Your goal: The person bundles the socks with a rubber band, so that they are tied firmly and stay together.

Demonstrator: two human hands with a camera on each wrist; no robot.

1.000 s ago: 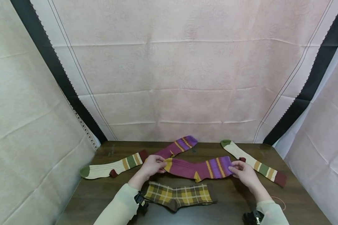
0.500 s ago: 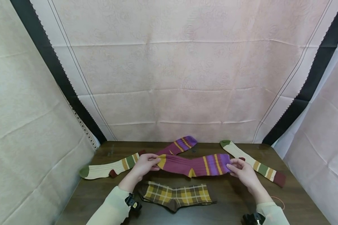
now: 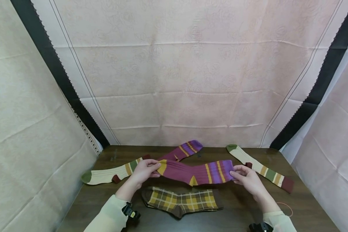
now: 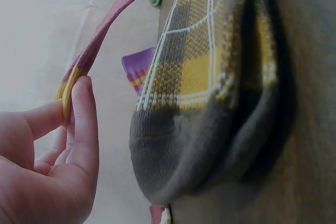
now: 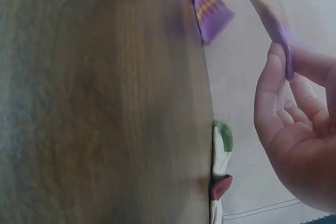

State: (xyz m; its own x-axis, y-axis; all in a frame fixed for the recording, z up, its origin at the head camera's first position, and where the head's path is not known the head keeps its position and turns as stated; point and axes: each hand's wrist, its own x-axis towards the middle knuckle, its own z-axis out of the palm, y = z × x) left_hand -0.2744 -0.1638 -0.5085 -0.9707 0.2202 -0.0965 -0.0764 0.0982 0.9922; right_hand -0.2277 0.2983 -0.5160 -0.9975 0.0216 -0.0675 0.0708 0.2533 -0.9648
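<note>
Stretched between both hands is a purple sock [image 3: 182, 171] with yellow stripes, heel and toe, raised above the table. My left hand [image 3: 143, 172] pinches its yellow toe [image 4: 68, 90] between thumb and fingers. At the other end my right hand [image 3: 247, 178] pinches the violet cuff [image 5: 287, 59]. Below it on the table lies a yellow-and-brown plaid pair of socks [image 3: 182, 201], one sock on the other in the left wrist view. A matching purple sock [image 3: 185, 150] lies behind, its toe end hidden by the held sock and left hand.
A cream sock with green and maroon parts [image 3: 110, 175] lies at the left, its cuff partly behind the left hand. Its match [image 3: 271, 174] slants across the right side. A thin pink loop [image 3: 290, 207] lies by the right wrist. Pale cloth walls [image 3: 191, 96] surround the wooden table [image 3: 301, 212].
Both hands have shifted left with the purple sock. It rose slightly, then lowered a little. More of the plaid pair's left end now shows; the socks on the table stayed put.
</note>
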